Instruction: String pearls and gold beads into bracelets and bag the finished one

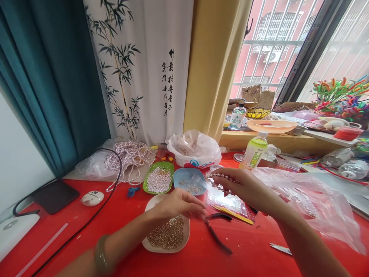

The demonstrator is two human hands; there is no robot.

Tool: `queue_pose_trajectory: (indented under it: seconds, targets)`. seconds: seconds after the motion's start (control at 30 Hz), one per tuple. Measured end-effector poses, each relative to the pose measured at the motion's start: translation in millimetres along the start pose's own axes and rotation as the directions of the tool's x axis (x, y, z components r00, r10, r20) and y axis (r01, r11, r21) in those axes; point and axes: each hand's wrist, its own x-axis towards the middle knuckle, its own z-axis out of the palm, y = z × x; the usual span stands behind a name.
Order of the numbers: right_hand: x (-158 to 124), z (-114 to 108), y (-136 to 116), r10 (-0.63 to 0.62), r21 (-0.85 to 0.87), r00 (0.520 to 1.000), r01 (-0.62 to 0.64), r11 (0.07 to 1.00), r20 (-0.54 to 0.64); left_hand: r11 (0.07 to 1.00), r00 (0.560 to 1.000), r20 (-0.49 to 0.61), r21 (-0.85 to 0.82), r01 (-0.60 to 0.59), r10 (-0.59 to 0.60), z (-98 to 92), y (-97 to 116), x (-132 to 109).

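Note:
My right hand (240, 184) is closed on a beaded chain (215, 176), which loops over and hangs from its fingers. To the left, my left hand (181, 206) hovers over a white bowl (186, 234) of gold beads (165, 234). Its fingertips come together in a slightly blurred pinch, and whatever they hold is too small to make out. Pliers (217, 231) with dark handles lie on the red table just right of the left fingertips. Beyond the hands stand a green dish (145, 184) of pearly beads (159, 179) and a blue dish (182, 173) of small metal pieces (188, 187).
Pink bead strands (127, 154) are heaped at the back left, beside a bag-lined bowl (194, 150). A drink bottle (255, 150) and plastic bag (311, 196) sit right. Scissors (280, 248) lie near my right forearm. A black cable (115, 188) crosses the left side.

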Motion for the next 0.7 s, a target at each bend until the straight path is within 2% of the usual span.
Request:
queue_pose_trajectory:
  seconds: [0.2,0.43,0.57,0.7]
  targets:
    - [-2,0,-8,-0.039,-0.017,0.999,0.039,0.999,0.028,0.999,0.998,0.052,-0.002,-0.043,0.043,0.6,0,0]
    - [-3,3,-4,-0.110,-0.098,0.994,0.108,0.989,-0.010,0.996,0.991,0.110,-0.057,-0.073,0.079,0.4,-2,0]
    - [-4,6,-8,-0.159,-0.039,0.985,0.161,0.986,0.062,0.992,0.981,0.158,-0.076,-0.100,0.111,-0.8,-4,0]
    - [-4,10,-12,-0.143,0.018,0.985,0.142,0.990,0.099,0.992,0.977,0.181,-0.072,-0.100,0.112,-0.5,-3,-1]
